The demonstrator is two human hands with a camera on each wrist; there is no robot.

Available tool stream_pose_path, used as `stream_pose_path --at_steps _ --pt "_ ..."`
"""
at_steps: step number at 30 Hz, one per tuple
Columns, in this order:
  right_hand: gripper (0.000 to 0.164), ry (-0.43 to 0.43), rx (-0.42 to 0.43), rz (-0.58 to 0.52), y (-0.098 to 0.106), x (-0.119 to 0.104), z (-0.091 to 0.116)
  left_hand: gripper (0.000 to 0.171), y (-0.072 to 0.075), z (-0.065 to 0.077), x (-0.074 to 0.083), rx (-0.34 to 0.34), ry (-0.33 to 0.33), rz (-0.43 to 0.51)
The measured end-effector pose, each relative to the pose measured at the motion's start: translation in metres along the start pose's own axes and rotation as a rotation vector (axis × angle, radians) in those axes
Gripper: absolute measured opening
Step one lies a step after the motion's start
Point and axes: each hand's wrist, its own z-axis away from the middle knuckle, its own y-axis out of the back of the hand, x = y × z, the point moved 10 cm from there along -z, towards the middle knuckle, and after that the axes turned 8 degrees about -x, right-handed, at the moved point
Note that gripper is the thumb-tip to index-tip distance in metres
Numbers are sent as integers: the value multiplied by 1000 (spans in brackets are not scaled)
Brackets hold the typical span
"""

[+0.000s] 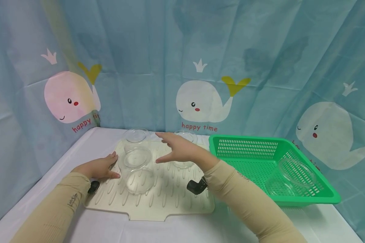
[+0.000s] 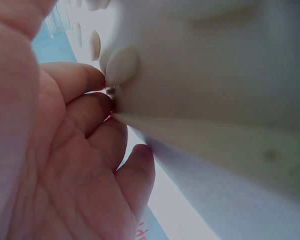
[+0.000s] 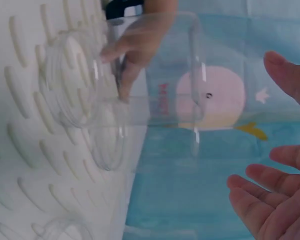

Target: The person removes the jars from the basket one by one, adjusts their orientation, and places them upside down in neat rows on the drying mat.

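A cream draining board [image 1: 167, 202] with rows of raised ridges lies on the table. My left hand [image 1: 98, 167] is at its left edge; in the left wrist view the loosely bent fingers [image 2: 85, 112] touch that edge. Clear, see-through containers with round rims stand on the board: a near one [image 1: 140, 181], a middle one [image 1: 137, 158] and a far one [image 1: 136, 135] in the left column. To the right, my right hand [image 1: 180, 148] hovers over the board, thumb and fingers spread and holding nothing. It partly hides more clear containers, including one at the back [image 1: 187, 135].
A green perforated basket [image 1: 310, 199] stands right of the board, with clear round pieces [image 1: 296, 172] inside at its right end. White cloth [image 1: 106, 226] covers the table. A blue curtain [image 1: 140, 101] with whale prints hangs behind.
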Motion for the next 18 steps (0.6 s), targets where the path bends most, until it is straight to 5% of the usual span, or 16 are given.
stream_pose_path --at_steps 18 --pt "77 33 196 -188 75 46 97 115 0 2 2 9 8 7"
